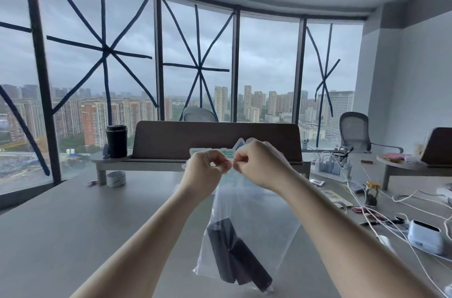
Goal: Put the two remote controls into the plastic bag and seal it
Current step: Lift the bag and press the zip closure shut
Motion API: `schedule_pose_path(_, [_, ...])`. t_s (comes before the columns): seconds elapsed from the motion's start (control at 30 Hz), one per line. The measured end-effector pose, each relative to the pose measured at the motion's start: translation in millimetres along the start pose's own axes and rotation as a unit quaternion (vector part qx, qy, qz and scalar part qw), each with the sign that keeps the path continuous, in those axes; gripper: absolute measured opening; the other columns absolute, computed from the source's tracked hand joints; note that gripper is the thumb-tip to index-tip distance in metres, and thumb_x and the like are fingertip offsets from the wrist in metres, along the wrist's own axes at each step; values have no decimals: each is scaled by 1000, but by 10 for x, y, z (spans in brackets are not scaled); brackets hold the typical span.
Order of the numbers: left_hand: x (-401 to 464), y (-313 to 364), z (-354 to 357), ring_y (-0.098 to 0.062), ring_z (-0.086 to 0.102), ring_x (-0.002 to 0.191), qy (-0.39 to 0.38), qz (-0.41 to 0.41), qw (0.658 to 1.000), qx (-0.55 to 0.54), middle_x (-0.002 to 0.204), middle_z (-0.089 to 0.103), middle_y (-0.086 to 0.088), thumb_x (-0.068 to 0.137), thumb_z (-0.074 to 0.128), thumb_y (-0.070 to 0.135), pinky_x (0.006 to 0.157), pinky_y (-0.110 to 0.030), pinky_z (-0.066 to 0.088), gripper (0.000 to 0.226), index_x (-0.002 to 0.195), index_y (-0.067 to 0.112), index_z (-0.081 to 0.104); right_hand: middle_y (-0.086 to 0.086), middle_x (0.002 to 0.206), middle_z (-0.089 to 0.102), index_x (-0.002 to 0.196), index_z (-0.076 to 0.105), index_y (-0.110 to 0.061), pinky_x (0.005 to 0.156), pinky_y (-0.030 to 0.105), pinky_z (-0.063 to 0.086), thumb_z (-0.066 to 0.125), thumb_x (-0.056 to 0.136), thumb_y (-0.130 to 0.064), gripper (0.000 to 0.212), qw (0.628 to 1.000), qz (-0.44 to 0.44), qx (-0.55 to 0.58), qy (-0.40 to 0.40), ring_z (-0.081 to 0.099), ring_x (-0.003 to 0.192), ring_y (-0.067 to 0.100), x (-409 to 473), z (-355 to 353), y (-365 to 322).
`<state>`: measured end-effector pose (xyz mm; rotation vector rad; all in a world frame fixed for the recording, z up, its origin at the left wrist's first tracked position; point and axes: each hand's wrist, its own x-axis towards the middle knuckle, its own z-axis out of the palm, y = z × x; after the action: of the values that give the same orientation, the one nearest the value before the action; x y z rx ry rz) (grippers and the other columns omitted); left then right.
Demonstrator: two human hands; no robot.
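Observation:
A clear plastic bag (259, 219) hangs in the air above the grey table (73, 224). Two dark remote controls (234, 258) lie crossed at its bottom, leaning against each other. My left hand (203, 170) and my right hand (259, 163) are raised side by side, each pinching the bag's top edge between thumb and fingers. The two hands nearly touch at the middle of that top edge. Whether the strip is pressed closed is hidden by my fingers.
A black cup (116, 141) and a tape roll (116, 178) stand at the back left by a brown desk divider (217, 138). White cables (391, 204), chargers, a small jar (372, 196) and a white device (426, 236) clutter the right side. An office chair (354, 131) stands behind.

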<state>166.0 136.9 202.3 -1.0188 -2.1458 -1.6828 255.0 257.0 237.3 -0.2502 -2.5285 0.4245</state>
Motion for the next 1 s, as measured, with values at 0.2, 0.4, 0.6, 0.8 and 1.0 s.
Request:
schedule_pose_path(0.2, [24,1,-28,7,52,53,-18,-4,1000,-7,61,64,10,78,70,12,62,-20,39,18,62,21,68,-5,77,75,50,63,-49,88,44,53,68,69,-50,19,1000,14,15,19,64,97,21,12,-6,26])
schedule_pose_path(0.4, [28,0,-4,0,56,61,-5,8,1000,5,62,64,9,77,72,11,67,-20,43,18,62,20,68,-7,69,72,52,65,-49,87,43,54,67,67,-43,16,1000,19,24,2,64,95,25,60,-1,23])
schedule_pose_path(0.6, [37,-68,17,-8,55,64,34,4,999,2,61,61,9,76,72,10,67,-24,44,23,58,22,66,-4,77,68,79,75,-20,73,32,51,66,88,-28,14,1000,-4,23,-1,64,80,20,13,43,19])
schedule_pose_path(0.8, [116,-211,-211,-8,45,49,80,-52,994,-56,57,62,3,76,70,7,57,-26,38,15,62,12,70,1,91,74,84,72,-18,71,32,43,57,91,-29,20,999,27,-32,-1,65,88,27,-120,1,238])
schedule_pose_path(1.0, [150,-350,-418,-10,40,42,108,-75,990,-57,55,60,-3,78,69,6,45,-21,35,7,73,7,73,-1,92,74,85,68,-20,80,36,52,55,91,-31,19,998,45,-39,-5,66,90,29,-210,28,404])
